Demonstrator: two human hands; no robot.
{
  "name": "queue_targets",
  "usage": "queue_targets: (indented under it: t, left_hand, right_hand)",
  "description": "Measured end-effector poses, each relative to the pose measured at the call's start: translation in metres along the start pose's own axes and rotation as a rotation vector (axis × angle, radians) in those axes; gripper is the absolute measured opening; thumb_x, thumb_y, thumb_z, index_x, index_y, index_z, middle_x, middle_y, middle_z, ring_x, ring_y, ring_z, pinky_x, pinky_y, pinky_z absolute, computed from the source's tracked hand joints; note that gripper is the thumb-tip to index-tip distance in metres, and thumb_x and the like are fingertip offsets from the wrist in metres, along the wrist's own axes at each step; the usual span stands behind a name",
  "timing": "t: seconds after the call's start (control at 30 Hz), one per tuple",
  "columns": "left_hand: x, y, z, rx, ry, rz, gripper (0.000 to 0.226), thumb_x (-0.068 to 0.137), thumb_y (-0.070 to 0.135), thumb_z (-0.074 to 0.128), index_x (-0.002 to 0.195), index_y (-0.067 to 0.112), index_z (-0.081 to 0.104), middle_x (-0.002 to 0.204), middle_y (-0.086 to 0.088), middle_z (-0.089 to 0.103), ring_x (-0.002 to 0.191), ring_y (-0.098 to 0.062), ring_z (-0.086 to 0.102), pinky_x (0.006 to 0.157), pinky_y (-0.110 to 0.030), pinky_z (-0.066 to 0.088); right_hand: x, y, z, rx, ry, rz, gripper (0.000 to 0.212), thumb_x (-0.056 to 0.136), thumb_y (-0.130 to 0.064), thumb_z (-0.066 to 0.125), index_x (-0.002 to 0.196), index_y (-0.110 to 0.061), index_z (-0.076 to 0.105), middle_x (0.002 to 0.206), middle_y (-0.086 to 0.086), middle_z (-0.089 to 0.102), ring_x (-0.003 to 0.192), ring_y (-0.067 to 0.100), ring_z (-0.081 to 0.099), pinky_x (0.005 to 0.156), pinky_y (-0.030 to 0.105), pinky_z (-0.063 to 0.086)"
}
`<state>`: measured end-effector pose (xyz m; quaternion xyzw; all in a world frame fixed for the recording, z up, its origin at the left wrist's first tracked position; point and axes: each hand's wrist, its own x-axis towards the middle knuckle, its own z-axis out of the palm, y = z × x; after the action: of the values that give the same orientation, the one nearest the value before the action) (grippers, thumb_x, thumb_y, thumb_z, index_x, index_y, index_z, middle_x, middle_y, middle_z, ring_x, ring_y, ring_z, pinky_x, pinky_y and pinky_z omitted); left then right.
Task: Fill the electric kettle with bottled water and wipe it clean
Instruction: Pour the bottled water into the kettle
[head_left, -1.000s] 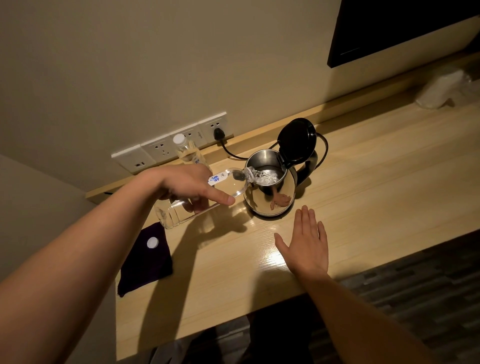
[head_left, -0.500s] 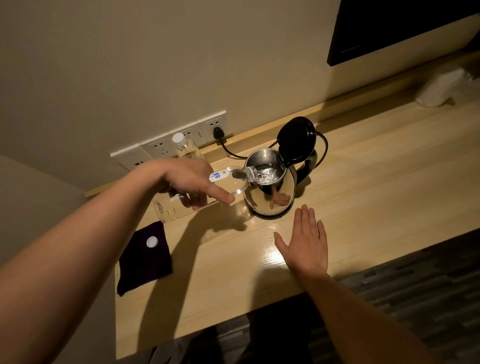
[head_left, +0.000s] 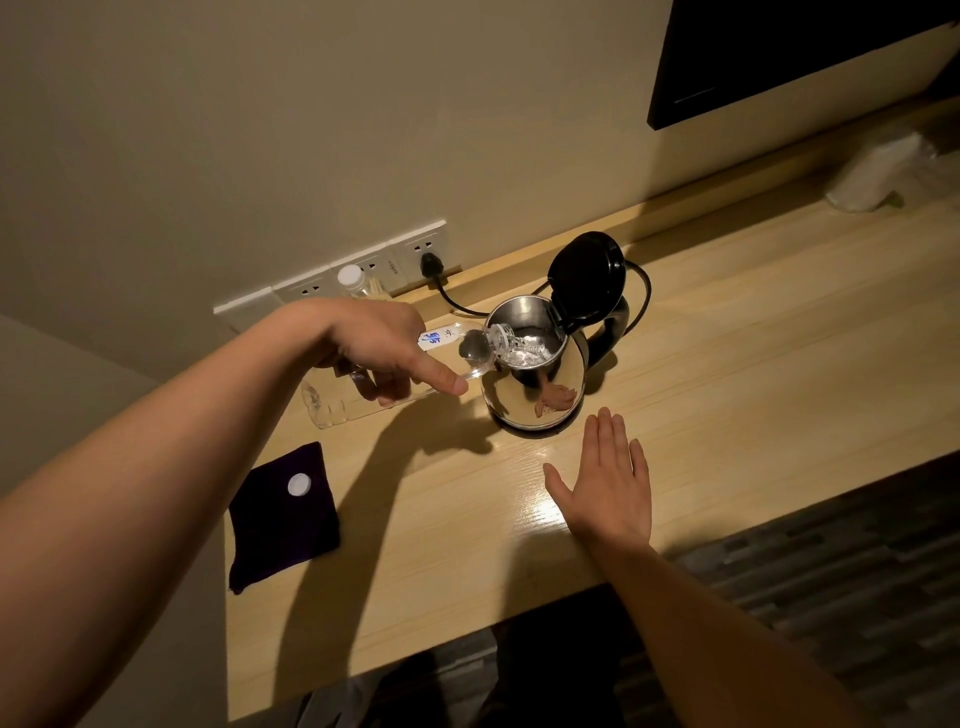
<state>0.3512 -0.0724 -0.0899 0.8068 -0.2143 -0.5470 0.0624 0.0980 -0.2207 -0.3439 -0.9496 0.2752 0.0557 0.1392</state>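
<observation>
The left hand (head_left: 384, 353) grips a clear bottle (head_left: 441, 353) around its middle, fingers curled under it and the thumb stretched along the side. The bottle lies almost flat, tipped with the neck toward the kettle (head_left: 537, 374), and its open mouth is over the rim. Water (head_left: 524, 356) runs from the mouth into the steel body, where it glitters inside. The bottom end of the bottle sticks out behind the hand, above the counter (head_left: 727, 364).

The kettle stands on its base on the wooden counter, near the wall. Its black lid (head_left: 587, 275) is swung up and stands open behind the opening, and the black handle is on the far right side. A black cord (head_left: 457, 304) goes from the kettle to a plug (head_left: 430, 264) in the wall socket.

The right hand (head_left: 608, 483) lies flat on the counter just in front of the kettle, palm down, fingers straight and close together, holding nothing (its reflection shows in the shiny steel).

At the left of the counter a dark cloth (head_left: 275, 525) lies flat, with a white cap (head_left: 299, 486) on top of it. A second bottle (head_left: 358, 283) with a white cap stands by the sockets, mostly hidden behind the left hand. Far right, something pale and blurred rests against the wall; I cannot tell what it is
</observation>
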Motion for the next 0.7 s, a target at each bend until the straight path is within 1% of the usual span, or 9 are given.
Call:
queue_targets:
  t: [0.07,0.17,0.23,0.3,0.37,0.43,0.57,0.7]
  left_hand:
    - [-0.001,0.003,-0.002,-0.015,-0.006,-0.011,0.114,0.045,0.072,0.093,0.112,-0.016,0.063,0.082,-0.023,0.071,0.075,-0.035,0.063,0.077,-0.044,0.050]
    - [-0.001,0.008,-0.003,-0.030,-0.012,-0.025,0.103,0.051,0.064,0.094,0.112,-0.013,0.065,0.080,-0.023,0.070,0.074,-0.034,0.062,0.076,-0.044,0.050]
    - [-0.002,0.011,-0.005,-0.023,-0.016,-0.032,0.099,0.053,0.063,0.094,0.112,-0.011,0.066,0.079,-0.022,0.070,0.073,-0.033,0.062,0.075,-0.043,0.050]
    - [-0.003,0.014,-0.007,-0.019,-0.006,-0.039,0.093,0.053,0.061,0.094,0.108,-0.008,0.066,0.077,-0.019,0.071,0.069,-0.030,0.063,0.072,-0.041,0.052]
    - [-0.004,0.017,-0.009,-0.011,0.004,-0.048,0.088,0.051,0.059,0.095,0.104,-0.005,0.066,0.077,-0.020,0.071,0.067,-0.029,0.064,0.073,-0.041,0.054]
    - [-0.005,0.021,-0.010,0.008,0.001,-0.058,0.085,0.055,0.058,0.095,0.102,-0.006,0.066,0.079,-0.021,0.072,0.067,-0.029,0.064,0.074,-0.041,0.055]
    - [-0.005,0.029,-0.011,0.037,0.001,-0.072,0.065,0.069,0.050,0.089,0.099,-0.003,0.067,0.072,-0.017,0.071,0.056,-0.024,0.063,0.058,-0.032,0.054]
    - [-0.005,0.035,-0.013,0.064,0.001,-0.097,0.065,0.073,0.048,0.087,0.102,-0.006,0.066,0.069,-0.016,0.071,0.053,-0.022,0.063,0.054,-0.030,0.054]
  right_hand:
    - [0.000,0.000,0.000,0.007,0.000,0.001,0.094,0.097,-0.071,0.027,0.165,-0.010,0.007,0.175,0.008,0.003,0.161,0.021,-0.003,0.131,0.043,0.007]
    - [0.001,0.000,0.001,0.019,0.000,0.003,0.094,0.096,-0.071,0.028,0.165,-0.010,0.008,0.175,0.008,0.004,0.162,0.021,-0.002,0.131,0.044,0.007]
    - [0.001,0.000,0.001,0.019,-0.006,0.005,0.094,0.096,-0.071,0.028,0.165,-0.010,0.007,0.175,0.008,0.003,0.161,0.021,-0.003,0.131,0.044,0.007]
    - [0.001,0.000,0.001,0.024,-0.006,0.005,0.094,0.096,-0.071,0.028,0.165,-0.010,0.007,0.175,0.008,0.002,0.162,0.021,-0.003,0.131,0.044,0.007]
    - [0.001,0.000,0.001,0.033,-0.003,0.003,0.094,0.096,-0.071,0.027,0.165,-0.010,0.007,0.175,0.008,0.002,0.162,0.021,-0.003,0.131,0.044,0.008]
    - [0.001,0.000,0.002,0.041,0.006,0.008,0.094,0.096,-0.071,0.029,0.165,-0.010,0.009,0.175,0.008,0.004,0.162,0.021,-0.001,0.131,0.045,0.010]
    - [0.001,-0.001,0.002,0.052,0.021,0.018,0.094,0.095,-0.070,0.033,0.165,-0.011,0.013,0.175,0.007,0.007,0.162,0.020,0.002,0.130,0.044,0.009]
    - [0.001,-0.001,0.001,0.044,0.018,0.016,0.094,0.094,-0.070,0.034,0.165,-0.012,0.011,0.175,0.006,0.006,0.161,0.020,0.002,0.130,0.044,0.009]
